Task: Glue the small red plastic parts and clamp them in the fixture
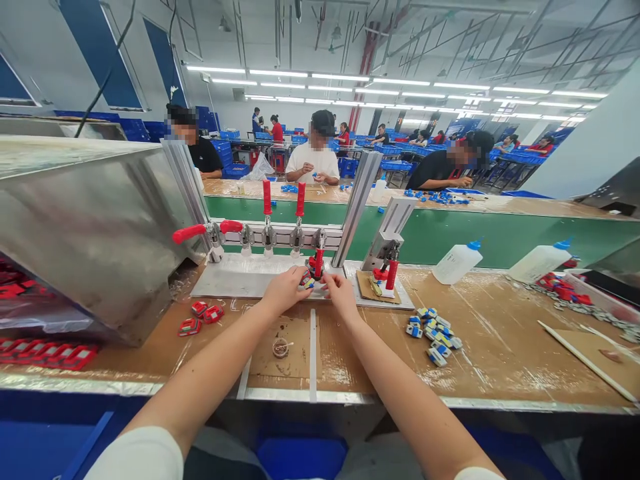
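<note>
- both hands are in at the back middle of the bench (500,333), under the row of red-handled toggle clamps (267,220).
- left hand (285,288) has its fingers curled around a small red and white part (306,280), pinching it from the left; right hand (340,293) pinches the same piece from the right, fingertips closed on it.
- the part sits on the grey fixture plate (240,277), right beneath one lowered clamp (317,257).
- risk, as i judge it: fingers are very close to that clamp, so a lever snapping down could nip them.
- the part is tiny and held only by fingertips; a slip could drop it off the plate.
- loose blue and white pieces (434,333) lie right of the hands, red ones (203,317) to the left; a sweeping forearm could scatter either pile.
- two squeeze bottles (457,261) lie near the back edge, and could leak if their caps are loose.
- writing: no brand or label is readable anywhere.
</note>
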`<action>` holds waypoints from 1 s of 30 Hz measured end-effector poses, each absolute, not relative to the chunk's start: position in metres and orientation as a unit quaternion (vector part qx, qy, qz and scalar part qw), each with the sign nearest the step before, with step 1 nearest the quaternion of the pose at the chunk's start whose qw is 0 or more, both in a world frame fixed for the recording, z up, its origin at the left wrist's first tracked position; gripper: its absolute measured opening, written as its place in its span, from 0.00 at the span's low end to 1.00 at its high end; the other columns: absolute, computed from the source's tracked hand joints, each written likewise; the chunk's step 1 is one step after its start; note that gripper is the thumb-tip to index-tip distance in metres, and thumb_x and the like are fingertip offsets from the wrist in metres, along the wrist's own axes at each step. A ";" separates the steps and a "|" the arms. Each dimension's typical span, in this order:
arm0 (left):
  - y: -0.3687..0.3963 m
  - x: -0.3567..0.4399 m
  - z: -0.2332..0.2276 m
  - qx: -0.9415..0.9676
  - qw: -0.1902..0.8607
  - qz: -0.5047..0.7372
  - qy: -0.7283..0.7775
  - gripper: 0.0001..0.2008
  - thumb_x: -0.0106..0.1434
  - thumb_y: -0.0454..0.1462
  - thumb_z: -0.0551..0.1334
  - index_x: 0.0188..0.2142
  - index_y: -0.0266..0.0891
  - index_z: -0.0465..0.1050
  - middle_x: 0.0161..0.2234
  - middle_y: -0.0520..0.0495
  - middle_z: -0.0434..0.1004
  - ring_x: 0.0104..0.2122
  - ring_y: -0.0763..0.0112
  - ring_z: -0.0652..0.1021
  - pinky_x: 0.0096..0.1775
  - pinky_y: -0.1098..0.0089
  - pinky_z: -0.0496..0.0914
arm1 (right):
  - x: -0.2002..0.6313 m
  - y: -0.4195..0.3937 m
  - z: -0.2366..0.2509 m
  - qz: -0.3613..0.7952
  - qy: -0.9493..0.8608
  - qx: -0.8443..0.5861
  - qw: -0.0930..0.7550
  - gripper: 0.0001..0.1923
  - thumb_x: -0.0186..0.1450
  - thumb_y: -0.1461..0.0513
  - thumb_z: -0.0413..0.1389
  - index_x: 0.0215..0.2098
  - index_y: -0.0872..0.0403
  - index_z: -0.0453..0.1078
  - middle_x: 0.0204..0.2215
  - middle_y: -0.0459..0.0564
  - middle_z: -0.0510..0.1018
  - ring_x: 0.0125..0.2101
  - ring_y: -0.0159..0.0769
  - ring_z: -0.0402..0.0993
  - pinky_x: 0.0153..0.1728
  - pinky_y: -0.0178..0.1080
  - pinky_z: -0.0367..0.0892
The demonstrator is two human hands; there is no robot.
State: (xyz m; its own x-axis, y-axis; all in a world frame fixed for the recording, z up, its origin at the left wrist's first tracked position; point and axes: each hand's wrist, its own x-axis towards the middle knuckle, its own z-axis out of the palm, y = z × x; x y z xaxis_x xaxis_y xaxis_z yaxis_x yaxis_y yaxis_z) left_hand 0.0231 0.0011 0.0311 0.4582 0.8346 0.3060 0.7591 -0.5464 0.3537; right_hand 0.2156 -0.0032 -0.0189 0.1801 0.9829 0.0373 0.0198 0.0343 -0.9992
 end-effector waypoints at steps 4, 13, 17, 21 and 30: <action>0.015 0.011 0.025 0.842 0.108 0.230 0.475 0.23 0.62 0.40 0.68 0.56 0.41 0.72 0.51 0.41 0.75 0.49 0.56 0.80 0.51 0.60 0.75 | 0.225 0.014 -0.003 0.376 -0.532 -0.531 0.542 0.32 0.61 0.30 0.54 0.33 0.49 0.69 0.36 0.51 0.81 0.44 0.45 0.75 0.45 0.44 0.72; 0.045 0.023 0.012 0.888 0.138 0.212 0.384 0.29 0.58 0.33 0.69 0.59 0.40 0.71 0.57 0.40 0.78 0.57 0.55 0.78 0.59 0.60 0.72 | 0.222 0.015 0.029 0.437 -0.567 -0.453 0.531 0.28 0.66 0.33 0.49 0.35 0.48 0.64 0.34 0.49 0.82 0.35 0.42 0.77 0.41 0.44 0.72; 0.058 0.037 0.007 0.896 0.139 0.211 0.365 0.29 0.59 0.33 0.68 0.60 0.41 0.71 0.58 0.39 0.79 0.57 0.54 0.78 0.60 0.57 0.72 | 0.225 0.006 0.042 0.479 -0.542 -0.405 0.559 0.27 0.64 0.36 0.56 0.46 0.47 0.68 0.40 0.51 0.84 0.36 0.41 0.79 0.36 0.41 0.72; 0.065 0.047 -0.002 0.888 0.141 0.229 0.372 0.29 0.59 0.33 0.69 0.61 0.41 0.71 0.63 0.36 0.74 0.61 0.52 0.75 0.63 0.55 0.69 | 0.223 -0.004 0.054 0.509 -0.517 -0.356 0.590 0.31 0.57 0.42 0.68 0.53 0.45 0.73 0.43 0.51 0.84 0.39 0.40 0.78 0.38 0.39 0.72; 0.084 0.048 -0.023 0.858 0.179 0.274 0.395 0.31 0.64 0.35 0.67 0.66 0.43 0.69 0.62 0.38 0.73 0.62 0.54 0.74 0.65 0.55 0.68 | 0.226 -0.006 0.064 0.478 -0.563 -0.344 0.579 0.33 0.61 0.40 0.66 0.59 0.44 0.72 0.43 0.49 0.81 0.36 0.35 0.73 0.40 0.39 0.72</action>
State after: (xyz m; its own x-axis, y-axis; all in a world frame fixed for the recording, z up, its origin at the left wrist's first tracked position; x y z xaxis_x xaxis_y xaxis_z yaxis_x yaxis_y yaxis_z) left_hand 0.0485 0.0839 -0.0233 0.5377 0.7762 0.3293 0.5793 -0.6239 0.5246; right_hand 0.2262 -0.0060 0.0640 -0.0927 0.9419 0.3229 -0.1661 0.3051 -0.9377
